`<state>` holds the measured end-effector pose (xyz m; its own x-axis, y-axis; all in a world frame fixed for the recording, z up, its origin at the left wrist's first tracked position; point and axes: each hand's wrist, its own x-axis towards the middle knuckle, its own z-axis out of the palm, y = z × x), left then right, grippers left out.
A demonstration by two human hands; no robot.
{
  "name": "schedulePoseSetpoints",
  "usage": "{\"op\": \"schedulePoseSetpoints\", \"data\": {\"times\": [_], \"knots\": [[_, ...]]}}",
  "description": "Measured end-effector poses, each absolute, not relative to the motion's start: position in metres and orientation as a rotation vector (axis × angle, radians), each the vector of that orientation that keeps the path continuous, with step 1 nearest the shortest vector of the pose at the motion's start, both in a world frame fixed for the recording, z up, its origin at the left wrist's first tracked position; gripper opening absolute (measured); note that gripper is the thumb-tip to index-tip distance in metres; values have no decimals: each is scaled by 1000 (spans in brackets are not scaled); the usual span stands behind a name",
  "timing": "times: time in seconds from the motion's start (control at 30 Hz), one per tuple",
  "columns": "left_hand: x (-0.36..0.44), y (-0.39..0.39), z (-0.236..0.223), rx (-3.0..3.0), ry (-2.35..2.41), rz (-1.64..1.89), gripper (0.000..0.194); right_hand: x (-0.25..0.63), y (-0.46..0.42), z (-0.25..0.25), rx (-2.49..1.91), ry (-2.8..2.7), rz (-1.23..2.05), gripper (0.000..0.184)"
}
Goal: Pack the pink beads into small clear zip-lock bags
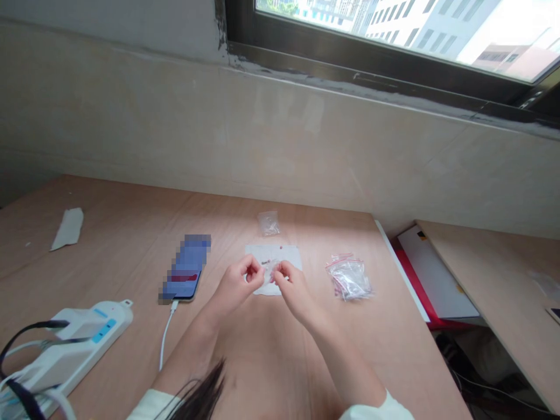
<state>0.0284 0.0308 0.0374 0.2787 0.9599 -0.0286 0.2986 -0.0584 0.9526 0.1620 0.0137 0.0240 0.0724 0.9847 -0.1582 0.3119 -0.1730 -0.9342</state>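
Observation:
Both hands meet over a white sheet (254, 252) lying on the wooden table. My right hand (296, 291) pinches what looks like a small clear plastic bag (270, 269) with reddish bits by the fingertips. Thumb and forefinger of my left hand (238, 281) are pressed together at the bag's left side; what they hold, if anything, is too small to name. A tiny red bead-like piece (280, 247) rests near the sheet's back edge. Small dark marks or pieces show between the hands.
A pile of clear zip bags (351, 281) lies to the right, and another clear bag (269, 223) behind the sheet. On the left are a charging phone (187, 271), a white power strip (87, 344) with cables, and a paper scrap (69, 228). A wall (271, 140) bounds the back.

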Motion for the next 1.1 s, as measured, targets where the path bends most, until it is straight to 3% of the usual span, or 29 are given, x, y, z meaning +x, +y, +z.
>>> {"op": "schedulePoseSetpoints", "data": {"times": [0.07, 0.2, 0.3, 0.4, 0.77, 1.1], "knots": [[31, 24, 40, 1621, 1132, 791, 16, 160, 13, 17, -1462, -1225, 1299, 4], [17, 21, 29, 1559, 1156, 798, 18, 162, 12, 13, -1310, -1006, 1482, 13], [3, 25, 11, 1357, 1272, 810, 29, 167, 11, 14, -1194, -987, 1604, 18], [-3, 24, -8, 1156, 1091, 682, 36, 168, 11, 9, -1105, -1014, 1720, 21], [-13, 30, -47, 975, 1244, 854, 34, 168, 13, -37, -1463, -936, 1476, 24], [-18, 30, -30, 945, 1275, 881, 31, 168, 17, -46, -1587, -1038, 1386, 14]]}}
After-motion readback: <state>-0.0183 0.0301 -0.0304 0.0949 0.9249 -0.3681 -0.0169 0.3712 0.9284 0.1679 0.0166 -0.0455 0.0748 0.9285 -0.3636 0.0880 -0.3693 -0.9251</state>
